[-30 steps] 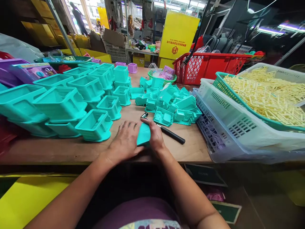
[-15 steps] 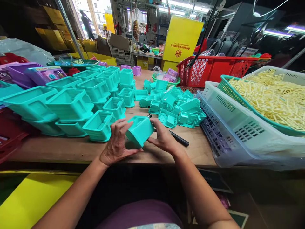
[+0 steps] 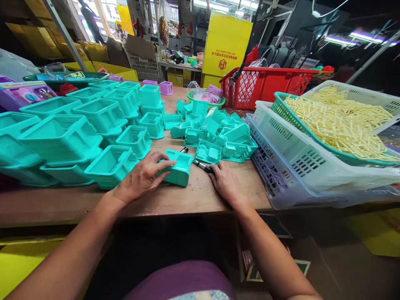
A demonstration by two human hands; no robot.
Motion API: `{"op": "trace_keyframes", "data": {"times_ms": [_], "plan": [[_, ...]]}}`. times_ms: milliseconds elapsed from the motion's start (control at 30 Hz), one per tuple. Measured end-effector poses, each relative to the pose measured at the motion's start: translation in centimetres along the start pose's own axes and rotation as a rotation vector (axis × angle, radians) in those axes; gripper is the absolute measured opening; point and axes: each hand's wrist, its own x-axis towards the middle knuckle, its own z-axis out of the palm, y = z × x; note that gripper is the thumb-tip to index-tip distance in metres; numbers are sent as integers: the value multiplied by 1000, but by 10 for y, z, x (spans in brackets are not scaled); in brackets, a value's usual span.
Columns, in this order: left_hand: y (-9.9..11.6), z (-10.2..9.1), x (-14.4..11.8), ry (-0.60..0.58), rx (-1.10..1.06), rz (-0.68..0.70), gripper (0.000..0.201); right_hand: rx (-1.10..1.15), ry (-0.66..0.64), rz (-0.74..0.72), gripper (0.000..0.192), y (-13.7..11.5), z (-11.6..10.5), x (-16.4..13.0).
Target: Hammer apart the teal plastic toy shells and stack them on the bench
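Observation:
My left hand [image 3: 142, 175] grips the left end of a teal plastic box-shaped shell [image 3: 176, 171], thumb in front and fingers over the top. The shell rests on the table, its recessed face up. My right hand [image 3: 227, 183] has its fingers closed on a slim black tool [image 3: 203, 166] with silver bands, lying on the table right of the shell; its handle is hidden under the hand. Behind the shell a black end [image 3: 184, 150] sticks out; whether it belongs to the same tool I cannot tell. Left of my left hand stand stacked teal shells [image 3: 109, 166].
A loose heap of teal parts [image 3: 218, 135] lies beyond my hands. White baskets [image 3: 290, 133] with a green basket [image 3: 278, 106] of pale yellow sticks [image 3: 337, 121] stand right. Farther back are a red basket [image 3: 268, 85] and a yellow carton [image 3: 226, 46].
The teal shell has gone from tilted between both hands to resting on the table under my left hand. My right hand has let go of it and closed on the black tool. The view has shifted right.

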Motion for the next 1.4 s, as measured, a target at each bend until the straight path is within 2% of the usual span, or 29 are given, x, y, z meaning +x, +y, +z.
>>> {"op": "trace_keyframes", "data": {"times_ms": [100,167,300,400,500,633,767,900,1033,1133,1267,1400], "plan": [[4,1,-4,66,47,-67,44,59,-22,-9,24,3,-5,-2],[4,1,-6,82,21,-86,37,205,-13,-18,27,9,-12,-8],[-2,-4,-3,28,-99,-141,30,559,31,-44,32,22,-30,-25],[-4,-6,1,19,-160,-223,29,659,18,-13,36,26,-40,-37],[-4,-7,4,10,-199,-259,26,667,33,-15,40,26,-45,-42],[-4,-7,4,8,-215,-271,26,624,157,-64,44,27,-48,-43],[-4,-10,4,2,-223,-278,25,566,51,-144,44,29,-55,-43],[-2,-14,5,-25,-229,-274,24,567,110,-99,46,30,-56,-47],[-2,-15,7,-26,-220,-278,27,571,50,-111,44,31,-53,-47],[-2,-19,6,-51,-239,-287,28,592,93,-65,44,29,-62,-50],[0,-29,0,-141,-288,-300,28,614,66,-115,43,23,-75,-65],[2,-35,-2,-151,-297,-293,26,652,50,-153,42,19,-65,-80]]}}
